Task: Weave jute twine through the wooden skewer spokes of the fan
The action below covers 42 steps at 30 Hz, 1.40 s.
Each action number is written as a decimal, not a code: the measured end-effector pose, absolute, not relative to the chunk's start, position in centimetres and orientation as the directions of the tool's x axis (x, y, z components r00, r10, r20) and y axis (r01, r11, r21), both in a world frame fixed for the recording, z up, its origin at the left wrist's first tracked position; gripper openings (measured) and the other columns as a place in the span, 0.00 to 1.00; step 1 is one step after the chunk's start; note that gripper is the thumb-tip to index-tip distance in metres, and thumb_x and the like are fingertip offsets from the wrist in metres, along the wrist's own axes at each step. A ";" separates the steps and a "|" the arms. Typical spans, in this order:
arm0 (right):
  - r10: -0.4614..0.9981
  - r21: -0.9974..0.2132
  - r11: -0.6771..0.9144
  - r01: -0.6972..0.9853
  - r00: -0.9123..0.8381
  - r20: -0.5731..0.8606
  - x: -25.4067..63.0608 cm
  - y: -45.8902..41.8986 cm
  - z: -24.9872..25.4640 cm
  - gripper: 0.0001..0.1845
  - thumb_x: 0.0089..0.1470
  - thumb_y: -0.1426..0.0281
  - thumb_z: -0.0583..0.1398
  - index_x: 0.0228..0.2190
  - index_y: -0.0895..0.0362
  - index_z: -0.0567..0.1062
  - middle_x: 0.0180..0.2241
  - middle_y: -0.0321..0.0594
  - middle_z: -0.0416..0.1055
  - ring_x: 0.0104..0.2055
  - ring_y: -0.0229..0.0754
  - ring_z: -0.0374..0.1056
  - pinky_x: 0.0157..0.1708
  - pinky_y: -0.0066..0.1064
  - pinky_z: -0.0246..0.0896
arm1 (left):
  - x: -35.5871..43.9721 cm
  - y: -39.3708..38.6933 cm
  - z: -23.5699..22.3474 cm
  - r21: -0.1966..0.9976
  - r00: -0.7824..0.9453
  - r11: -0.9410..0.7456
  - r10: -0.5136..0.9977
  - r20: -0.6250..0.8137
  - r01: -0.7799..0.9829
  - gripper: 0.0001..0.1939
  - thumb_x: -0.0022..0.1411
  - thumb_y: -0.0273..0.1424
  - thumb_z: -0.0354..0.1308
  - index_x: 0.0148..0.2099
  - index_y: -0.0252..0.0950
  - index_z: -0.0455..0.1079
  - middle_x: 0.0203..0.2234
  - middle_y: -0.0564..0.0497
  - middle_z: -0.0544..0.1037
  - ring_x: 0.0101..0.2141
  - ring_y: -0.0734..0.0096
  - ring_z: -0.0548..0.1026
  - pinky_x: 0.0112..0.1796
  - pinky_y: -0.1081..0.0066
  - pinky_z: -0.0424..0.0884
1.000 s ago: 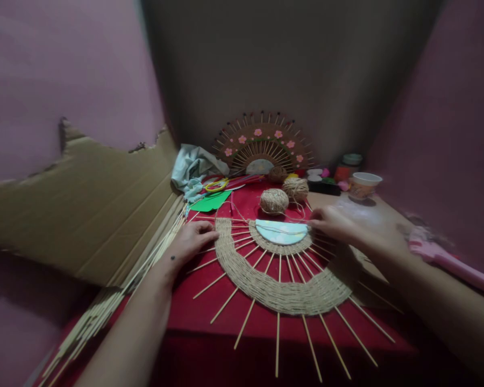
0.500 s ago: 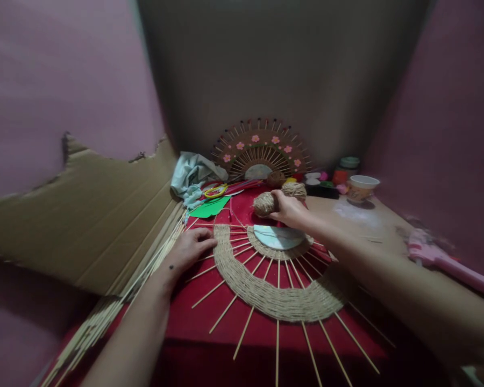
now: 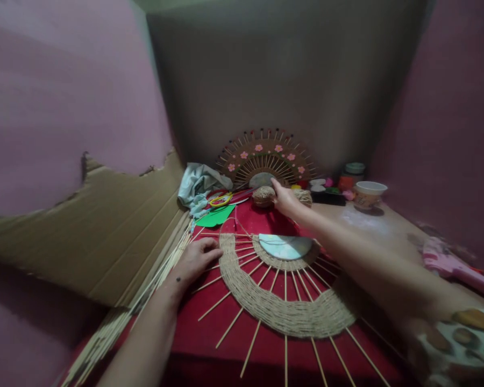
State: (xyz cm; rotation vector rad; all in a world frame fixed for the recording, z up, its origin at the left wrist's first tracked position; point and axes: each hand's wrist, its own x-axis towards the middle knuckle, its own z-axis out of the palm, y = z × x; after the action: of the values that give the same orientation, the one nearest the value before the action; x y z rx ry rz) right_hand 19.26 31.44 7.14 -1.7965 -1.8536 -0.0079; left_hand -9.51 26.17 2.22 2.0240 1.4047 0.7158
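My right hand (image 3: 285, 200) reaches across the work and grips a ball of twine (image 3: 263, 196) from its right side, just in front of a decorated fan. My left hand (image 3: 199, 255), fingers bent and close together, holds the left edge of a half-round woven fan (image 3: 274, 317). This fan has thin sticks spreading out through a wide twine band, and a pale blue half-disc (image 3: 285, 246) at its middle. A loose strand runs over the half-disc. Behind my right hand, a second twine ball (image 3: 304, 197) is partly hidden.
The flowered fan (image 3: 262, 156) leans on the back wall. Yellow-handled scissors (image 3: 221, 199), green paper (image 3: 215, 216) and a crumpled cloth (image 3: 201, 185) lie back left. Cardboard (image 3: 105, 231) and a bundle of sticks (image 3: 116, 328) flank the left. A cup (image 3: 369, 196) and pink glue gun (image 3: 447, 258) are right.
My right hand left the half-disc's right end, took hold of the twine ball and moved it back toward the flowered fan. My left hand stayed at the woven fan's left edge.
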 end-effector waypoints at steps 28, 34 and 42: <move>0.978 -0.150 0.134 0.980 -0.107 0.180 24.3 25.7 2.6 0.20 0.61 0.59 0.46 0.42 0.58 0.69 0.35 0.50 0.74 0.36 0.47 0.70 0.33 0.32 0.55 | -9.1 24.9 2.9 0.838 0.279 -0.143 0.960 -0.011 0.526 0.13 0.48 0.39 0.57 0.25 0.33 0.66 0.17 0.53 0.71 0.19 0.76 0.68 0.20 0.77 0.60; 0.890 -0.048 0.314 0.948 -0.276 0.363 24.8 24.6 3.3 0.16 0.58 0.62 0.48 0.35 0.58 0.71 0.33 0.47 0.72 0.36 0.45 0.67 0.38 0.32 0.56 | -9.0 24.5 2.7 0.835 0.297 -0.149 0.955 -0.018 0.530 0.11 0.51 0.37 0.57 0.27 0.34 0.68 0.18 0.54 0.74 0.18 0.75 0.71 0.19 0.78 0.62; 0.753 -0.072 0.533 0.843 -0.433 0.496 14.3 21.0 6.5 0.09 0.55 0.70 0.53 0.28 0.57 0.72 0.31 0.42 0.67 0.31 0.39 0.63 0.30 0.29 0.55 | -8.7 23.8 3.2 0.856 0.315 -0.130 0.948 -0.040 0.501 0.08 0.54 0.34 0.55 0.28 0.34 0.67 0.19 0.54 0.74 0.17 0.76 0.72 0.16 0.80 0.61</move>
State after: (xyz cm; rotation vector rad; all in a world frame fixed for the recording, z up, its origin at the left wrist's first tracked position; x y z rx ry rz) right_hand 14.32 21.03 6.50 -1.2961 -2.3003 -0.2553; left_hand -8.71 23.85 3.20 1.7642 1.3033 0.6892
